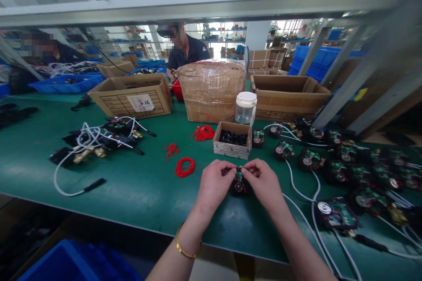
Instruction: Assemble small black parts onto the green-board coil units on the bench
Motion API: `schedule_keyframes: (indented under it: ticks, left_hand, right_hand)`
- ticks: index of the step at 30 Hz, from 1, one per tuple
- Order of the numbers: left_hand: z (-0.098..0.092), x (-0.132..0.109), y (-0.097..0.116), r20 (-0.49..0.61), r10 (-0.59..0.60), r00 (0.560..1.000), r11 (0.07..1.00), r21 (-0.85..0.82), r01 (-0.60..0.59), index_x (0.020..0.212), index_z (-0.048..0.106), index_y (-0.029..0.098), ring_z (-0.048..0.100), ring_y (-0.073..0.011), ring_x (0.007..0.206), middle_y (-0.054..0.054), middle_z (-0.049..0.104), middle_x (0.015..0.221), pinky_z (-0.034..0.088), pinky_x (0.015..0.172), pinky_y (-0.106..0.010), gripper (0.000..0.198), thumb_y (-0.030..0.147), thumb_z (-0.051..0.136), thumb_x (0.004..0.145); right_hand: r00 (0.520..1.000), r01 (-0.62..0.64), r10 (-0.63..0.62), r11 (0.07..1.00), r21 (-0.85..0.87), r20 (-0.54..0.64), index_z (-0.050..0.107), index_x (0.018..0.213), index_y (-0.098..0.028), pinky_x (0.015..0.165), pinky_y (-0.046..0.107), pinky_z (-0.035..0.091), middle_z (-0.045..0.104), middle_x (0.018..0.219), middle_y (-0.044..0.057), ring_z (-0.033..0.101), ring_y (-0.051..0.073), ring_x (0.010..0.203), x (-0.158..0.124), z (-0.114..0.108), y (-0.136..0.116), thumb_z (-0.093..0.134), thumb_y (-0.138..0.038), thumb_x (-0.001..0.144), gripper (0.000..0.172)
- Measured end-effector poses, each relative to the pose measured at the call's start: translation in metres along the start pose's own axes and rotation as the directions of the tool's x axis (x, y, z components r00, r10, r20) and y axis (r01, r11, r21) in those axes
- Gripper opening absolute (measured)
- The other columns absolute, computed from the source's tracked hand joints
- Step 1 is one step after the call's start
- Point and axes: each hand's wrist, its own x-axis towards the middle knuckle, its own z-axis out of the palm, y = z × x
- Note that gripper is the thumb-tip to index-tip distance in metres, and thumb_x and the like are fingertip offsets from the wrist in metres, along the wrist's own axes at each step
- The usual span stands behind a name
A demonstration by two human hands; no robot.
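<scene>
My left hand (pixel 214 182) and my right hand (pixel 262 180) meet over the green table (pixel 138 189), both pinching one small black round unit (pixel 238 184) with a green circuit board on top. A gold bangle sits on my left wrist. Just beyond my fingers stands a small open cardboard box (pixel 231 140) of black parts. Red wire coils (pixel 184 167) lie to the left of my hands. A white cable (pixel 296 184) runs past my right hand.
Several similar black units with green boards (pixel 339 171) spread to the right. Finished units with white cables and brass fittings (pixel 95 140) lie at left. Cardboard boxes (pixel 132 94), a wrapped carton (pixel 212 90) and a plastic jar (pixel 245 107) stand behind. People work across the table. A blue bin (pixel 62 263) sits below.
</scene>
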Motion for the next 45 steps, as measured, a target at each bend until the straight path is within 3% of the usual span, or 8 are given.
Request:
schedule_keyframes:
  ticks: [4, 10, 16, 22, 30, 36, 45]
  left_hand:
    - [0.0, 0.0, -0.005, 0.008, -0.009, 1.0, 0.999, -0.032, 0.009, 0.089, 0.082, 0.022, 0.068, -0.0175, 0.085, -0.003, 0.075, 0.089, 0.051, 0.082, -0.029, 0.015, 0.017, 0.068, 0.087]
    - [-0.008, 0.003, -0.015, 0.137, -0.014, 0.99, 0.99, -0.139, 0.033, 0.101, 0.081, 0.024, 0.069, -0.0201, 0.097, -0.004, 0.077, 0.1, 0.05, 0.092, -0.032, 0.021, 0.021, 0.063, 0.092]
    - [0.0, -0.001, -0.013, 0.03, 0.0, 1.0, 0.994, -0.111, 0.003, 0.094, 0.082, 0.022, 0.069, -0.0178, 0.089, -0.003, 0.074, 0.093, 0.051, 0.085, -0.029, 0.016, 0.016, 0.069, 0.087]
    - [0.009, -0.01, -0.017, -0.069, 0.047, 0.997, 0.993, -0.106, -0.054, 0.097, 0.081, 0.023, 0.067, -0.0172, 0.086, -0.003, 0.073, 0.091, 0.051, 0.08, -0.029, 0.017, 0.017, 0.067, 0.089]
    - [0.015, -0.013, -0.024, -0.112, 0.061, 0.992, 0.991, -0.115, -0.073, 0.101, 0.08, 0.024, 0.065, -0.0166, 0.081, -0.002, 0.07, 0.087, 0.051, 0.076, -0.029, 0.018, 0.022, 0.065, 0.091]
    - [0.016, -0.014, -0.028, -0.106, 0.074, 0.992, 0.99, -0.113, -0.086, 0.103, 0.08, 0.026, 0.065, -0.0171, 0.081, -0.002, 0.07, 0.087, 0.05, 0.077, -0.029, 0.02, 0.028, 0.064, 0.092]
    - [0.018, -0.017, -0.025, -0.107, 0.042, 0.993, 0.991, -0.119, -0.055, 0.106, 0.08, 0.024, 0.066, -0.018, 0.085, -0.003, 0.071, 0.09, 0.051, 0.08, -0.03, 0.022, 0.03, 0.063, 0.092]
  right_hand:
    - [0.998, -0.047, 0.043, 0.996, 0.077, 0.054, 0.069, 0.082, -0.022, 0.065, 0.033, 0.046, 0.061, 0.081, 0.003, 0.057, 0.019, 0.069, 0.0, -0.004, 0.003, 0.06, -0.045, 0.081, 0.024]
    - [0.983, -0.12, 0.091, 0.977, 0.177, 0.162, 0.07, 0.092, -0.021, 0.068, 0.033, 0.046, 0.065, 0.087, 0.004, 0.058, 0.021, 0.075, 0.0, -0.01, 0.009, 0.061, -0.052, 0.082, 0.033]
    - [0.987, -0.089, 0.067, 0.983, 0.159, 0.143, 0.071, 0.089, -0.021, 0.069, 0.034, 0.046, 0.064, 0.084, 0.004, 0.059, 0.021, 0.075, 0.0, -0.009, 0.013, 0.062, -0.048, 0.081, 0.029]
    - [0.981, -0.106, 0.071, 0.976, 0.192, 0.181, 0.073, 0.101, -0.022, 0.067, 0.034, 0.049, 0.064, 0.091, 0.004, 0.059, 0.02, 0.075, -0.003, -0.014, 0.017, 0.061, -0.044, 0.081, 0.033]
    - [0.98, 0.034, -0.056, 0.993, 0.116, 0.189, 0.071, 0.115, -0.025, 0.071, 0.034, 0.049, 0.059, 0.09, 0.001, 0.057, 0.018, 0.073, -0.015, -0.018, 0.022, 0.055, -0.032, 0.083, 0.036]
    - [0.966, 0.057, -0.07, 0.997, 0.056, 0.249, 0.058, 0.134, -0.029, 0.073, 0.033, 0.049, 0.057, 0.097, 0.001, 0.058, 0.016, 0.075, -0.026, -0.019, 0.027, 0.051, -0.022, 0.084, 0.052]
    - [0.964, 0.027, -0.026, 1.0, 0.002, 0.263, 0.049, 0.141, -0.029, 0.07, 0.034, 0.05, 0.052, 0.098, 0.0, 0.057, 0.014, 0.068, -0.034, -0.015, 0.021, 0.053, -0.016, 0.079, 0.063]
